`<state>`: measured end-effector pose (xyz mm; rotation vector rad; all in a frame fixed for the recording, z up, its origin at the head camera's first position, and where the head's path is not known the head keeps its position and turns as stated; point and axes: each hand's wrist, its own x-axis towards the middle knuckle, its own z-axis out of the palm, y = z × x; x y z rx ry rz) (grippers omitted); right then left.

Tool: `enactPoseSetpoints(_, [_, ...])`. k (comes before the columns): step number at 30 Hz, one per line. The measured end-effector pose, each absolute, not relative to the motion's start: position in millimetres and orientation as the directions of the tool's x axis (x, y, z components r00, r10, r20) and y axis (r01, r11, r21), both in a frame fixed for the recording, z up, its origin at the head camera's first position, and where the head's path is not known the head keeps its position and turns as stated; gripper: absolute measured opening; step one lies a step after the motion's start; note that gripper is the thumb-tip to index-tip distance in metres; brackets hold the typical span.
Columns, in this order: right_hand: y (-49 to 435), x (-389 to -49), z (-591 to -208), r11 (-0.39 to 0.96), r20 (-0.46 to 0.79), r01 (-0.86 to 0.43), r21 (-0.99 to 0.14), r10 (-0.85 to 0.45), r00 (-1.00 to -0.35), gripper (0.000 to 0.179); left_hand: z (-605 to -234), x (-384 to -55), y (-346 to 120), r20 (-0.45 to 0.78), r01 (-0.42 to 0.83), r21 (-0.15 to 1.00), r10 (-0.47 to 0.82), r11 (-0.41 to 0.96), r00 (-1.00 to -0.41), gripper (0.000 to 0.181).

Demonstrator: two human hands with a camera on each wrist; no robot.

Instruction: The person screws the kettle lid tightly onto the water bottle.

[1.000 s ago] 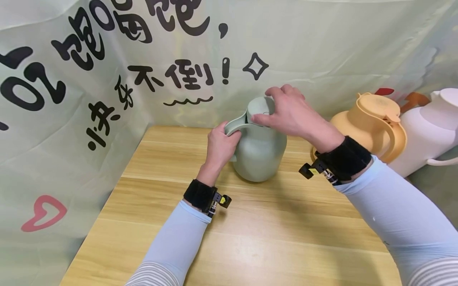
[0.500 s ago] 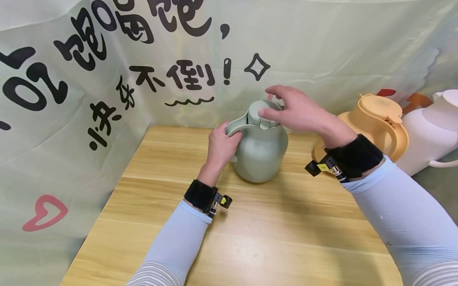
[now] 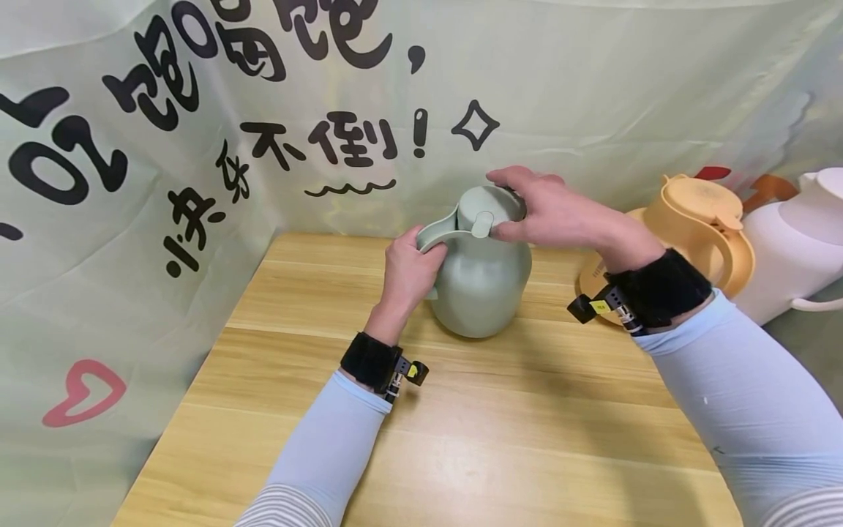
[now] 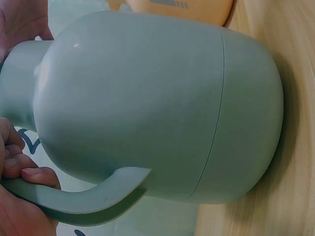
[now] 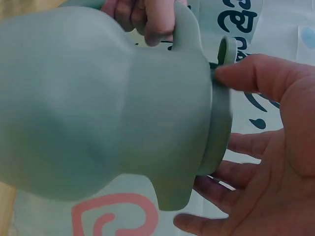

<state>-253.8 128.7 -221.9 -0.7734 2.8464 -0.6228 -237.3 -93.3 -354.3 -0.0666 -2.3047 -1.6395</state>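
A sage-green thermos jug [image 3: 484, 289] stands upright on the wooden table near the back curtain. My left hand [image 3: 413, 265] grips its handle [image 4: 93, 201], fingers wrapped round the upper part. On top sits a round green lid [image 3: 476, 203] with a small tab [image 3: 483, 224] turned toward the handle side. My right hand [image 3: 556, 208] spans the lid from the right, thumb at the near edge and fingers at the far edge. In the right wrist view the thumb presses the lid's rim beside the raised tab, and the other fingers lie around the opposite side near the spout [image 5: 173, 194].
To the right stand an orange jug [image 3: 701, 212] and a white jug [image 3: 797, 241], close together. A pale curtain [image 3: 593, 88] with black lettering hangs behind and to the left. The wooden table [image 3: 461, 439] stretches toward me.
My right hand loosened from the lid, shifted right, then closed in on its rim again. The lid's tab has turned toward the handle. The left hand keeps its grip on the handle.
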Motion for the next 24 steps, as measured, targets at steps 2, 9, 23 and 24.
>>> enactPoseSetpoints(2, [128.3, -254.9, -223.9, 0.794, 0.015, -0.455, -0.403, -0.491, -0.871, 0.089, -354.0, -237.2, -93.0, 0.277, 0.215, 0.914, -0.142, 0.343, -0.95, 0.025])
enactPoseSetpoints(9, [129.1, -255.7, -229.5, 0.82, 0.069, -0.458, -0.343, -0.464, -0.883, 0.097, -353.2, -236.5, -92.2, 0.276, 0.211, 0.911, -0.143, 0.354, -0.95, 0.024])
enactPoseSetpoints(23, [130.9, -253.5, -228.6, 0.774, 0.055, -0.507, -0.38, -0.528, -0.847, 0.084, -354.0, -236.8, -92.1, 0.282, 0.216, 0.908, -0.142, 0.359, -0.949, 0.026])
enactPoseSetpoints(24, [130.6, -254.0, -229.4, 0.78, 0.062, -0.5, -0.376, -0.518, -0.853, 0.086, -354.1, -237.0, -92.1, 0.281, 0.215, 0.908, -0.142, 0.359, -0.949, 0.025])
